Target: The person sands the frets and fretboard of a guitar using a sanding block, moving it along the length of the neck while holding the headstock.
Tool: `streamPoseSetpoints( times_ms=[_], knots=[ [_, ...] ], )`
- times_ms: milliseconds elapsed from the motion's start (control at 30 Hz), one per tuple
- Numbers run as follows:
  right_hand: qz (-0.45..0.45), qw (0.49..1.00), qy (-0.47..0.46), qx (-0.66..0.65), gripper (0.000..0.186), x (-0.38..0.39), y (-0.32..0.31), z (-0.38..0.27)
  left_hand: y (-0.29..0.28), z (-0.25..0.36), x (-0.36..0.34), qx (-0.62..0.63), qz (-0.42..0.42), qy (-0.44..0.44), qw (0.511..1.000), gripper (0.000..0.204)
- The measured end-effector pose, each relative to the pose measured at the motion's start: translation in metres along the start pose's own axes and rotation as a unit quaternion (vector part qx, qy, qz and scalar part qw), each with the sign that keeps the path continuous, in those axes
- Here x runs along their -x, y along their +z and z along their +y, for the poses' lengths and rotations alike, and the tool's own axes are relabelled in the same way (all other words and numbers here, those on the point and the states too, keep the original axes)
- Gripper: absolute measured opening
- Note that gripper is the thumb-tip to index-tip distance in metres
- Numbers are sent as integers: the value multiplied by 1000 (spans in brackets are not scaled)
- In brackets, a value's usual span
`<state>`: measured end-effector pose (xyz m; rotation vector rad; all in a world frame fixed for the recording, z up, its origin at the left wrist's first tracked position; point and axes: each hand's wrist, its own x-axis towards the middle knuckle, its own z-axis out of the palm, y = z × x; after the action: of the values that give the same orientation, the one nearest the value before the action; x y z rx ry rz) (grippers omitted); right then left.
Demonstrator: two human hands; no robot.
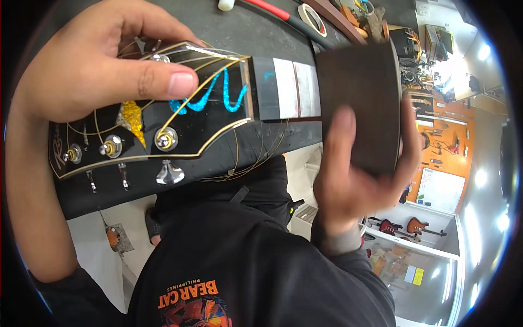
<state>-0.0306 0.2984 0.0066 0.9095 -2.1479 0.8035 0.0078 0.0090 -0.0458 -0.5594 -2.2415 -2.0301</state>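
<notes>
A black guitar headstock [204,128] lies across the bench on the left, with pale edging, blue and gold glitter inlays and shiny metal tuners. My left hand [103,71] grips its far edge, thumb pressed on the face and fingers curled behind the tuners. Loose strings [237,147] trail from the tuners and hang below the neck. To the right runs the fretboard [267,87], with pale strips [294,87] across it. My right hand [359,180] holds a dark rectangular block [362,92] over the fretboard, hiding the neck beyond; whether it touches is unclear.
On the dark bench [218,27] behind the headstock lie a red-and-black handled tool [272,11] and a tape roll [311,20]. Farther right are cluttered tools, an orange tool board [447,136], a whiteboard [440,191] and a glass case with electric guitars [418,226].
</notes>
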Motion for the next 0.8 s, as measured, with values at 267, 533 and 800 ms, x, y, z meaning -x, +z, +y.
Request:
streamPoseSetpoints(
  times_ms=[267,533,800],
  knots=[
    [-6,1000,-24,13,64,-15,9,-3,-10,6,-7,-20,-44,-73,996,62],
    [42,999,-23,-7,60,11,-8,-8,-9,6,-9,-17,-50,-81,995,62],
    [-1,1000,-23,8,57,-21,10,-1,-14,8,-11,-27,-60,-102,993,63]
  ],
)
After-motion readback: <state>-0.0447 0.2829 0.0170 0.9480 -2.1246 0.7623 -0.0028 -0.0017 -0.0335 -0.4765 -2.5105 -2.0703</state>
